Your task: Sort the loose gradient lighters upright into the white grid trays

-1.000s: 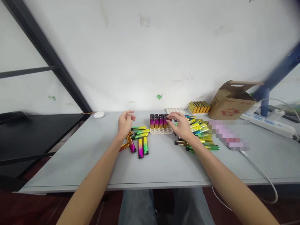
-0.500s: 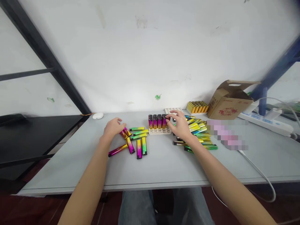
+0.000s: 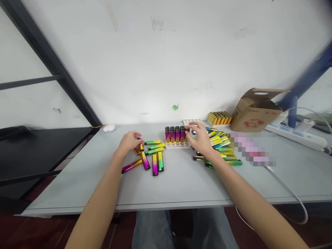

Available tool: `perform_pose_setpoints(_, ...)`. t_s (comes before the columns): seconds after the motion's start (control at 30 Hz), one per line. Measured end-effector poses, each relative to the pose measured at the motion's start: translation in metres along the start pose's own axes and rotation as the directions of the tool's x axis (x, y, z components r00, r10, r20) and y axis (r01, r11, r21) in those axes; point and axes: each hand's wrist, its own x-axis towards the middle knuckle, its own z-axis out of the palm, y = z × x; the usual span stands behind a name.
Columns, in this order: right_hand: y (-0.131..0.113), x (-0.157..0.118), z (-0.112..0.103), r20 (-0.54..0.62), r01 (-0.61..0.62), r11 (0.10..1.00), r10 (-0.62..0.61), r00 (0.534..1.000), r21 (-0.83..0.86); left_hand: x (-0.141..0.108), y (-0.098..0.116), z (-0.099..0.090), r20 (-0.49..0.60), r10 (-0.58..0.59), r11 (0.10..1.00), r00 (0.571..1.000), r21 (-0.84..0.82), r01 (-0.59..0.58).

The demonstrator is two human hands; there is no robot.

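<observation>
Bringing our left hand (image 3: 129,142) to a loose lighter (image 3: 141,147), we keep our right hand (image 3: 201,139) at upright lighters (image 3: 177,136) in the rack (image 3: 174,147), spanning both lots; whether either pinches, we cannot tell

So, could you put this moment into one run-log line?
left hand: at loose lighters | right hand: at standing lighters | tray: holds standing lighters | cardboard box: flap up

There're 3 trays (image 3: 178,147), 1 ctn (image 3: 255,121), 1 pwr strip (image 3: 302,137).
</observation>
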Motion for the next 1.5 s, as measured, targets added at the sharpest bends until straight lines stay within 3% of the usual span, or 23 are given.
perform_pose_setpoints(0.13, -0.005, 0.001, -0.003, -0.015, 0.004, 1.000, -0.004, 1.000, 0.013, -0.005, 0.014, 0.005, -0.214, 0.034, 0.985, 0.976, -0.158, -0.069)
perform_pose_setpoints(0.23, -0.006, 0.001, -0.003, -0.011, -0.003, 1.000, 0.003, 1.000, 0.020, -0.007, 0.023, 0.006, -0.312, 0.012, 0.911, 0.950, -0.388, -0.139)
perform_pose_setpoints(0.4, -0.007, 0.001, -0.003, -0.020, -0.008, 0.999, 0.008, 1.000, 0.031, -0.012, 0.036, 0.005, -0.293, 0.025, 0.695, 0.956, -0.682, -0.227)
perform_pose_setpoints(0.63, -0.025, 0.002, -0.008, -0.049, 0.049, 0.996, -0.046, 0.998, 0.078, -0.028, 0.057, 0.009, -0.289, 0.152, 0.504, 0.945, -0.800, -0.325)
perform_pose_setpoints(0.73, -0.041, -0.002, -0.008, 0.031, 0.101, 0.986, -0.106, 0.994, 0.136, -0.039, 0.070, 0.016, -0.276, 0.222, 0.414, 0.935, -0.842, -0.347)
perform_pose_setpoints(0.83, -0.056, -0.010, -0.002, 0.151, 0.114, 0.980, -0.139, 0.979, 0.166, -0.053, 0.086, 0.026, -0.322, 0.271, 0.395, 0.907, -0.822, -0.410)
perform_pose_setpoints(0.97, -0.065, -0.019, 0.010, 0.167, 0.078, 0.977, -0.112, 0.979, 0.200, -0.076, 0.104, 0.038, -0.442, 0.370, 0.391, 0.817, -0.724, -0.568)
perform_pose_setpoints(1.07, -0.067, -0.021, 0.014, 0.187, -0.001, 0.957, -0.055, 0.981, 0.289, -0.088, 0.110, 0.041, -0.514, 0.491, 0.438, 0.703, -0.552, -0.709)
perform_pose_setpoints(1.17, -0.069, -0.019, 0.012, 0.309, -0.123, 0.900, -0.014, 0.951, 0.419, -0.092, 0.111, 0.041, -0.565, 0.564, 0.480, 0.603, -0.371, -0.795)
perform_pose_setpoints(1.27, -0.070, -0.013, 0.011, 0.388, -0.342, 0.723, 0.111, 0.915, 0.600, -0.090, 0.107, 0.038, -0.617, 0.539, 0.514, 0.573, -0.298, -0.804)
perform_pose_setpoints(1.33, -0.067, -0.008, 0.009, 0.442, -0.487, 0.477, 0.213, 0.871, 0.731, -0.086, 0.103, 0.036, -0.616, 0.522, 0.535, 0.590, -0.302, -0.789)
perform_pose_setpoints(1.43, -0.061, -0.001, 0.002, 0.585, -0.626, 0.073, 0.284, 0.759, 0.776, -0.079, 0.096, 0.035, -0.580, 0.513, 0.556, 0.632, -0.337, -0.760)
perform_pose_setpoints(1.5, -0.057, 0.004, -0.006, 0.664, -0.668, -0.094, 0.275, 0.695, 0.738, -0.076, 0.093, 0.037, -0.557, 0.515, 0.564, 0.651, -0.351, -0.747)
